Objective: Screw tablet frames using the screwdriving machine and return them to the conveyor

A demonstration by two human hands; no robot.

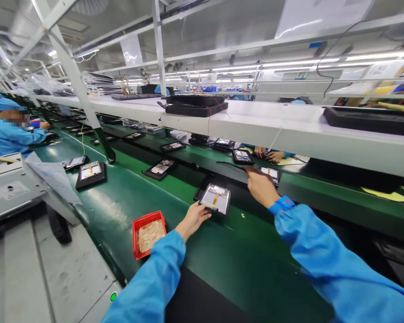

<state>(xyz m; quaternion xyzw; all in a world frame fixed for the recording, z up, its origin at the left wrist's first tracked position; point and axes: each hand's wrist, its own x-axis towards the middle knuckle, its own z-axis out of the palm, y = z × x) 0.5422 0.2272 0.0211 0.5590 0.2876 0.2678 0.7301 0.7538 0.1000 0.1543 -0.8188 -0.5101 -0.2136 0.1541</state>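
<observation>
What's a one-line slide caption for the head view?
Left hand holding a flat device, right hand near another device, red tray of pale pieces on the green bench.

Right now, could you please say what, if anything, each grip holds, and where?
The left grip holds the grey panel by its near-left corner; whether the right grip holds the dark piece beside it is unclear.

- Sleeves [158, 276]: bright blue
- Held panel [222, 200]: silver-grey, with an orange strip [216, 198]
- Desk [252, 264]: green
- Bin [135, 240]: red
- Small pieces [151, 236]: beige
- Shelf [265, 117]: white
- Shelf trays [195, 109]: black
</observation>
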